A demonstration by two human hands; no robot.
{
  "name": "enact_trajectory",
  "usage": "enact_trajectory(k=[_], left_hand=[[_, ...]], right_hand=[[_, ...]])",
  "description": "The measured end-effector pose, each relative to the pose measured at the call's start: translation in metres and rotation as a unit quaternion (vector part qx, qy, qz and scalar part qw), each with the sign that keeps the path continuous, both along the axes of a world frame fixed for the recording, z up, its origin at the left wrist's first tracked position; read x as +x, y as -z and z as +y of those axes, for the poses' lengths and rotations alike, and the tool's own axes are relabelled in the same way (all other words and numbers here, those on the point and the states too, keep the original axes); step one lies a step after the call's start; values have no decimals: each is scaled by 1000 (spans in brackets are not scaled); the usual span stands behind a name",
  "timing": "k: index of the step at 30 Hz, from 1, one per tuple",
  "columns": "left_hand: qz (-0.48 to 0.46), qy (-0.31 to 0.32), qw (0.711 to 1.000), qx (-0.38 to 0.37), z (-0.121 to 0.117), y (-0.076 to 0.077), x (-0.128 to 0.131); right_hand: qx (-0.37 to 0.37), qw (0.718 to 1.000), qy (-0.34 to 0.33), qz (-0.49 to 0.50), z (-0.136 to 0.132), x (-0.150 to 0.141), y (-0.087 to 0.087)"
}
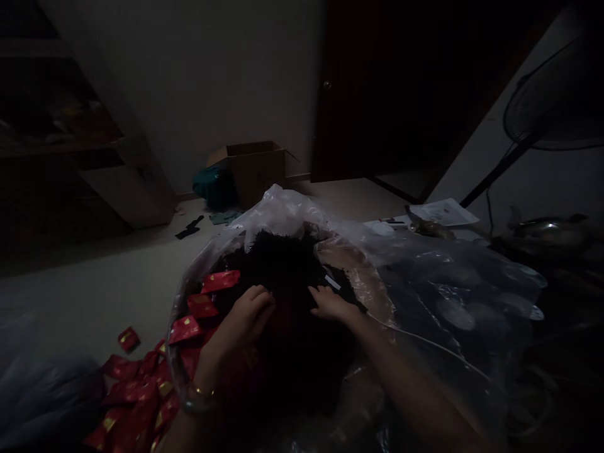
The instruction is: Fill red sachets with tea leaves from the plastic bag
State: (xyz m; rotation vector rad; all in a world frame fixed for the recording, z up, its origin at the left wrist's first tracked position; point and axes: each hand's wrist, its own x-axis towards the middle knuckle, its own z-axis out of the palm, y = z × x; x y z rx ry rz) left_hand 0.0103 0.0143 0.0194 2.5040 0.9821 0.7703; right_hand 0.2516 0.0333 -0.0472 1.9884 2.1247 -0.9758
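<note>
Apart, the left hand and right hand lie at nine and three o'clock of a shaggy black heap inside a clear plastic bag, shiny red square packets farther toward nine; dimness hides any grip.

Both bare forearms extended forward, the person's left hand knuckles up with fingers curled downward, the right hand palm down with fingers slightly parted, left fingertips apparently lost in dimness
</note>
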Motion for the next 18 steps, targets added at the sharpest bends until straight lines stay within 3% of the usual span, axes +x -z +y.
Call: enact_trajectory(k=[5,10,15,18], left_hand=[[4,38,999,-34,-3,-9,4],[-8,76,992,-98,-7,-15,4],[-9,71,992,-104,-5,-10,-1],[-12,48,995,-89,-1,-8,-6]], right_hand=[[-13,999,37,-21,4,0,12],[34,998,25,46,4,-7,18],[86,986,-16,144,1,-23,5],[87,986,-15,145,1,-17,-5]])
